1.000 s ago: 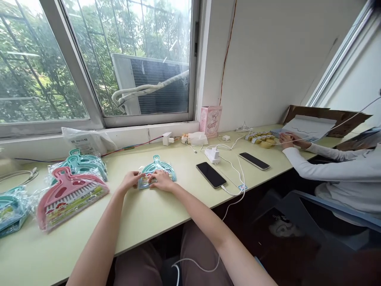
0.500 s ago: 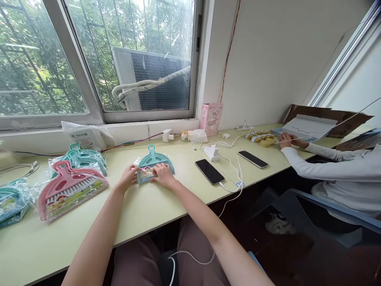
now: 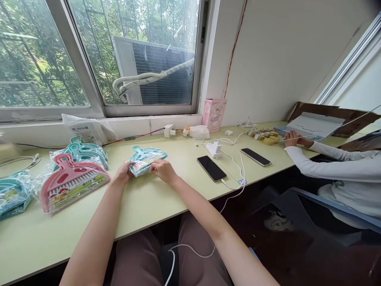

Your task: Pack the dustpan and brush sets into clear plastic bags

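A small teal dustpan and brush set (image 3: pixel 145 159) with a printed card is tilted up off the table in front of me. My left hand (image 3: pixel 123 173) grips its left edge, thumb on top. My right hand (image 3: pixel 163 170) has curled fingers pinching the lower right edge of the set or its wrapping. To the left lies a pink dustpan and brush set (image 3: pixel 71 180) in clear plastic, with teal sets (image 3: pixel 81 151) behind it. Another bagged teal set (image 3: pixel 13 194) lies at the far left.
Two phones, one dark phone (image 3: pixel 211 168) and a second phone (image 3: pixel 256 157), lie to the right near a white charger (image 3: pixel 213 149) and cables. A pink box (image 3: pixel 214 115) stands by the wall. A co-worker's hands (image 3: pixel 293 139) are beside yellow rolls (image 3: pixel 264 136) and an open carton (image 3: pixel 333 117).
The teal dustpan set has tilted, its front edge rising, and shifted slightly left. My right hand has slid from lying over its face to pinching its lower edge.
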Motion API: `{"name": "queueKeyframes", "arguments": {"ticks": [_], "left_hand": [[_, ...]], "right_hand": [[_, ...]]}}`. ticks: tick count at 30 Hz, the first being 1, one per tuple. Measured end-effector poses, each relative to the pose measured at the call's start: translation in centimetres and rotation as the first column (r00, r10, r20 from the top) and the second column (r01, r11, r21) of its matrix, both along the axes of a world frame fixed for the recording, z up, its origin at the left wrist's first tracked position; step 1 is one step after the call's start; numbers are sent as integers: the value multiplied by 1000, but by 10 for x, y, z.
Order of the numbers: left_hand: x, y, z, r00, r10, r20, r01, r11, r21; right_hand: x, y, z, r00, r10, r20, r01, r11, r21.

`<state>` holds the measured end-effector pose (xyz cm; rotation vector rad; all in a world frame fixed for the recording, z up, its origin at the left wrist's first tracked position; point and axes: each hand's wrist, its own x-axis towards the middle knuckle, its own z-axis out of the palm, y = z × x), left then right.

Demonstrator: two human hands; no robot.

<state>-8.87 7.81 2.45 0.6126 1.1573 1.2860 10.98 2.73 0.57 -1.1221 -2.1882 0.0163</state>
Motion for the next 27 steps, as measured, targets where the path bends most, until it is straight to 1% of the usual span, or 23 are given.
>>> {"name": "queueKeyframes", "arguments": {"ticks": [2, 5, 7, 9, 10, 11, 13, 14, 15, 16, 17, 18, 20, 22, 24, 27], "left_hand": [[-4, 2, 1, 993, 97, 61, -98, 995, 6], [-11, 3, 3, 978, 161, 133, -166, 986, 25], [-12, 1, 3, 975, 149, 162, -158, 986, 45], [-8, -4, 4, 980, 97, 175, -112, 991, 77], [-5, -7, 5, 983, 61, 175, -79, 992, 96], [-1, -9, 5, 985, 22, 172, -43, 992, 116], [6, -14, 7, 985, -47, 165, 21, 987, 157], [8, -16, 8, 984, -74, 162, 46, 984, 175], [11, -18, 9, 983, -96, 159, 65, 980, 188], [12, -19, 10, 981, -113, 155, 81, 977, 199], [14, -20, 11, 981, -129, 148, 97, 974, 203], [14, -20, 11, 980, -143, 137, 114, 973, 199], [15, -20, 11, 979, -174, 107, 153, 971, 183], [15, -20, 9, 975, -207, 75, 192, 966, 170], [14, -19, 7, 969, -241, 48, 229, 956, 182], [13, -18, 2, 947, -320, 14, 308, 924, 227]], "right_hand": [[1, -1, 0, 1000, -15, 14, 16, 999, -36], [2, -1, 0, 998, -37, -54, 29, 989, -143], [0, 0, 0, 984, -40, -172, 4, 978, -209], [-2, 4, -2, 936, -70, -344, -35, 956, -291], [-3, 6, -2, 894, -105, -436, -65, 932, -358], [-4, 8, -3, 838, -158, -523, -106, 892, -439], [-4, 12, -4, 692, -287, -663, -232, 782, -579], [-3, 14, -4, 608, -342, -717, -301, 736, -606], [-1, 16, -4, 526, -381, -760, -353, 715, -603], [0, 17, -4, 456, -407, -791, -376, 718, -586], [2, 18, -4, 409, -422, -809, -368, 735, -569], [4, 19, -4, 388, -431, -814, -339, 755, -561], [7, 20, -3, 394, -446, -804, -259, 786, -562], [8, 20, -3, 398, -438, -806, -216, 809, -546], [9, 21, -3, 374, -422, -826, -211, 829, -518], [8, 21, -3, 345, -429, -835, -212, 831, -515]]}}
